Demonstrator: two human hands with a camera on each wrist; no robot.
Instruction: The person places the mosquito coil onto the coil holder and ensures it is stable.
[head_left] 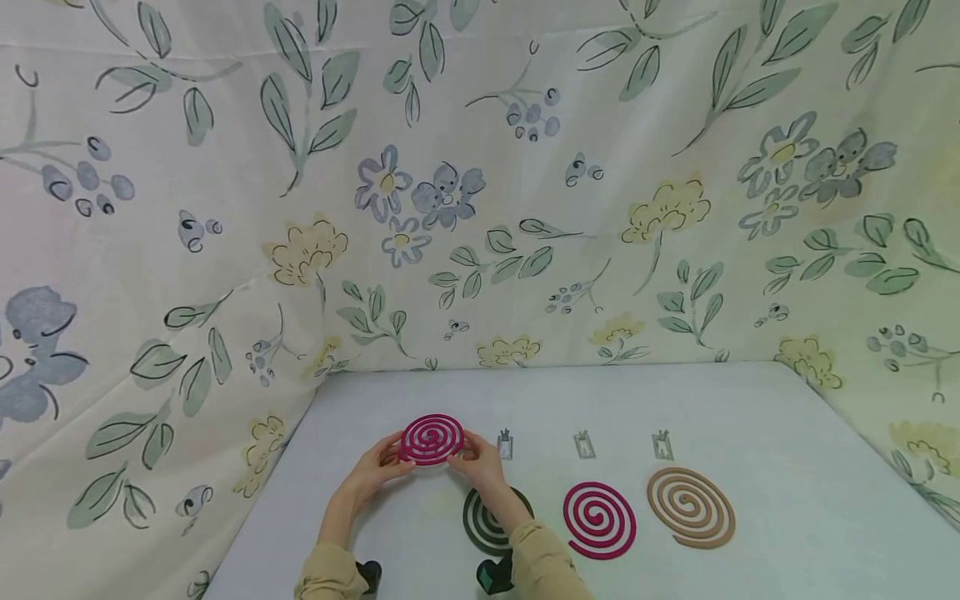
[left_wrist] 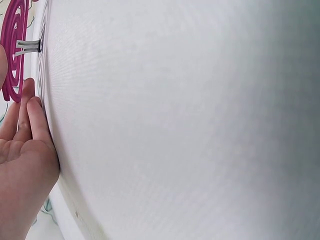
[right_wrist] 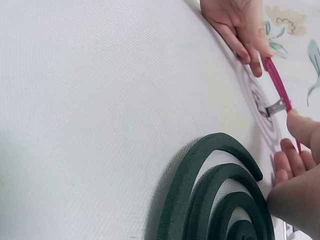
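A magenta mosquito coil (head_left: 432, 439) is level above the white table, at the left of the row of metal stands. My left hand (head_left: 378, 467) pinches its left edge, and my right hand (head_left: 482, 463) pinches the right edge. Under its middle stands a small metal coil stand (right_wrist: 275, 107), its prongs reaching the coil in the right wrist view; whether they are fixed into it I cannot tell. A dark green coil (right_wrist: 220, 185) lies flat beneath my right forearm.
Three more metal stands lie in a row to the right: one (head_left: 506, 445), a second (head_left: 584, 444), a third (head_left: 662, 445). Nearer me lie another magenta coil (head_left: 599, 521) and a tan coil (head_left: 691, 507). Floral cloth (head_left: 480, 208) walls the table's back and sides.
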